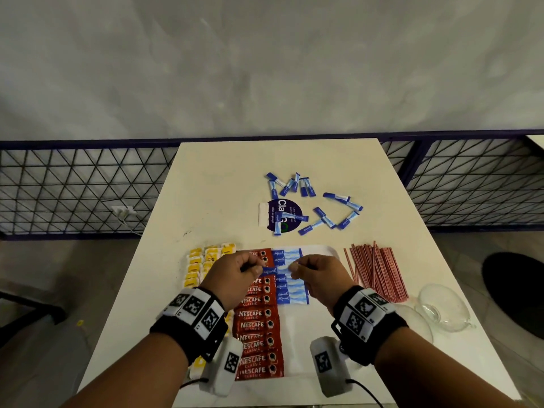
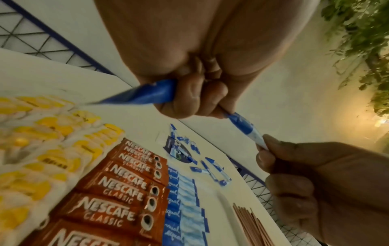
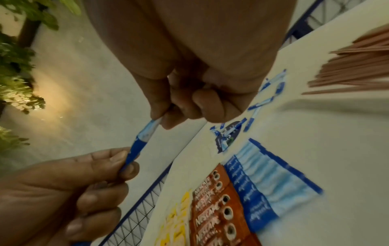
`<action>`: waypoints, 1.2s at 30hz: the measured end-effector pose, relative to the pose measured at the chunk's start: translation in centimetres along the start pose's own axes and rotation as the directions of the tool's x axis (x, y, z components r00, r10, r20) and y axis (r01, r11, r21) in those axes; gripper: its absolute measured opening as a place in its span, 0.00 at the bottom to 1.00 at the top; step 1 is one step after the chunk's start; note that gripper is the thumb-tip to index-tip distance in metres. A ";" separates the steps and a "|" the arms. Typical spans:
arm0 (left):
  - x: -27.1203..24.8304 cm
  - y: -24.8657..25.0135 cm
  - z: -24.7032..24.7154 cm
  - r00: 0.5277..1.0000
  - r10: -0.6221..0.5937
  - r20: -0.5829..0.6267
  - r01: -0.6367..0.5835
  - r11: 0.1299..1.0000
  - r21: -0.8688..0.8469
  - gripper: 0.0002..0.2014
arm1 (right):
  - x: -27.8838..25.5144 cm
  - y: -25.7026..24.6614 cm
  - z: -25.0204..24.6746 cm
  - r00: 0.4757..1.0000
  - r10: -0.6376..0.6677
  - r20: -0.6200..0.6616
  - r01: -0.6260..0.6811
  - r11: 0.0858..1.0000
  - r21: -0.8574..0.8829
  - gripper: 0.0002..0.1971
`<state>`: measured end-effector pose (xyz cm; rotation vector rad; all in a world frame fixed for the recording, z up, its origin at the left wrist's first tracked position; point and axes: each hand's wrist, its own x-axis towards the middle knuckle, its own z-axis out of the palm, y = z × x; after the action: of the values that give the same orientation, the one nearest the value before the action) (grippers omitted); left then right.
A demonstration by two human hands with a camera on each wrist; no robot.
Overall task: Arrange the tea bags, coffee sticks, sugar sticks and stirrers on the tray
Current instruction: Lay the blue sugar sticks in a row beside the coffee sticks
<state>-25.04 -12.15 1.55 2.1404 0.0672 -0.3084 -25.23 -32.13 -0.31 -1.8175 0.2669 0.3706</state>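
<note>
Above the white tray [image 1: 323, 248], both hands pinch one blue sugar stick [image 1: 276, 270] by its ends. My left hand [image 1: 256, 269] grips the dark blue end [image 3: 129, 156]. My right hand [image 1: 295, 267] pinches the pale end [image 3: 152, 126]. In the left wrist view another blue stick [image 2: 143, 94] pokes out of the far side of my left hand [image 2: 195, 103]. On the tray lie yellow tea bags [image 1: 203, 263] at the left, a column of red coffee sticks [image 1: 259, 328], then a column of blue sugar sticks [image 1: 290, 290]. The reddish stirrers [image 1: 375, 269] lie on the table right of the tray.
Several loose sugar sticks [image 1: 323, 213] are scattered at the back of the table, some over a round purple sticker [image 1: 287, 206] beside a white packet [image 1: 263, 214]. Clear glass bowls [image 1: 444, 307] stand at the right edge. A mesh fence [image 1: 73, 187] runs behind the table.
</note>
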 end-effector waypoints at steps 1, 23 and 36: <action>0.0 -0.6 -0.1 1.000 -0.016 -0.025 0.017 0.999 0.035 0.06 | 0.1 0.8 0.0 0.999 0.023 -0.025 -0.022 1.000 0.022 0.10; -2.7 -13.4 -6.5 0.898 -0.398 -0.189 0.440 0.787 0.433 0.09 | 0.2 9.2 1.7 0.919 0.294 -0.262 -0.377 0.846 -0.376 0.10; -3.4 -13.2 -6.4 0.893 -0.410 -0.187 0.450 0.828 0.334 0.07 | 0.7 6.9 2.8 0.978 -0.205 -0.032 0.130 0.725 -0.676 0.12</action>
<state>-29.24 0.71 -5.02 2.5054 0.6101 -0.5004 -27.42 -31.27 -7.41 -2.5686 0.0260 0.2545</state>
